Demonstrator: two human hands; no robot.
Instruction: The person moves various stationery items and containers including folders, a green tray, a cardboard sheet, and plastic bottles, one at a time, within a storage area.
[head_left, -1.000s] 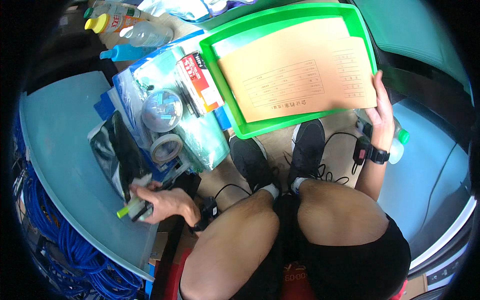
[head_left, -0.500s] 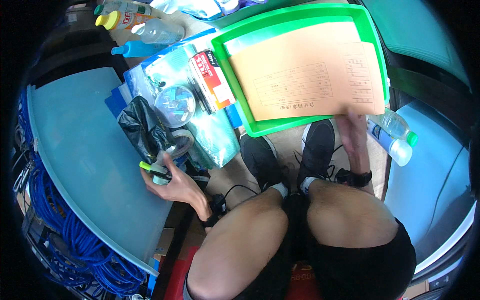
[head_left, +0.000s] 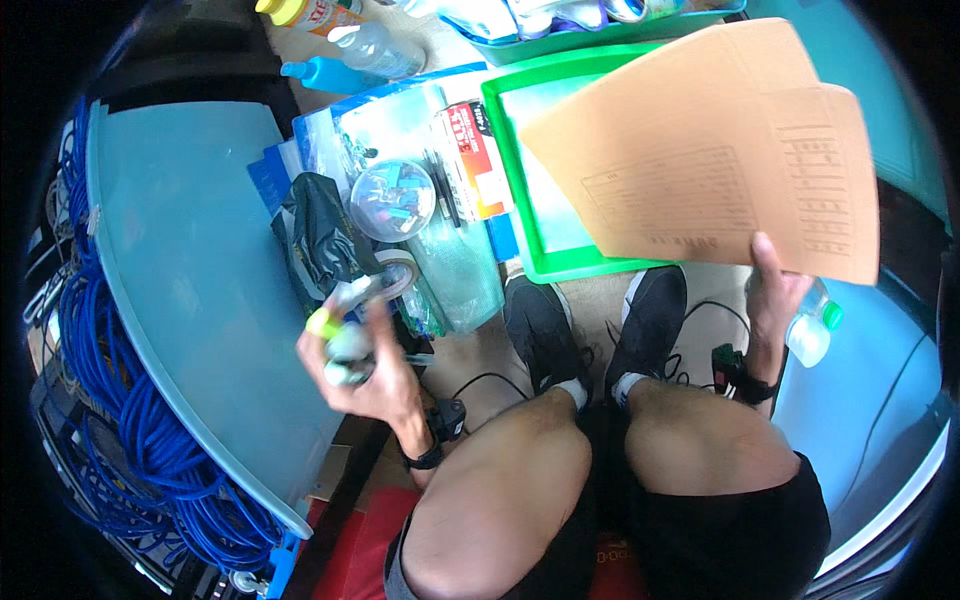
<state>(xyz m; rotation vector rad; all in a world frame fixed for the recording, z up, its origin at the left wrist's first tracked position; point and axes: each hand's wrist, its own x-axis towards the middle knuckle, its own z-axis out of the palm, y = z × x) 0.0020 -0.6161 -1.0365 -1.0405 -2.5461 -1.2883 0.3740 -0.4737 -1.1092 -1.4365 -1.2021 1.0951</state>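
My right hand [head_left: 775,300] pinches the lower edge of brown paper folders [head_left: 690,150] with printed tables, its thumb on top. They are raised and tilted over a shallow green tray [head_left: 590,267], covering much of its right side. My left hand [head_left: 385,385] is closed around a small bundle of markers [head_left: 348,342], one with a yellow-green end [head_left: 323,322]; motion blur hides their exact kind and count. Just beyond that hand lie a black plastic bag [head_left: 325,240] and a roll of tape [head_left: 402,270]. A round clear tub [head_left: 393,200] holds small blue and white pieces.
A red and white box [head_left: 478,160] lies left of the tray. Several bottles, one a blue bottle [head_left: 325,75], stand or lie at the far left. A filled teal bin [head_left: 600,45] is behind. Blue cables [head_left: 150,430] hang beyond the left panel [head_left: 200,270]. A green-capped bottle [head_left: 828,315] lies at right.
My right hand has lifted the folders off the tray, up and to the right. My left hand has risen slightly with the markers. The view has shifted, moving the scene rightward.
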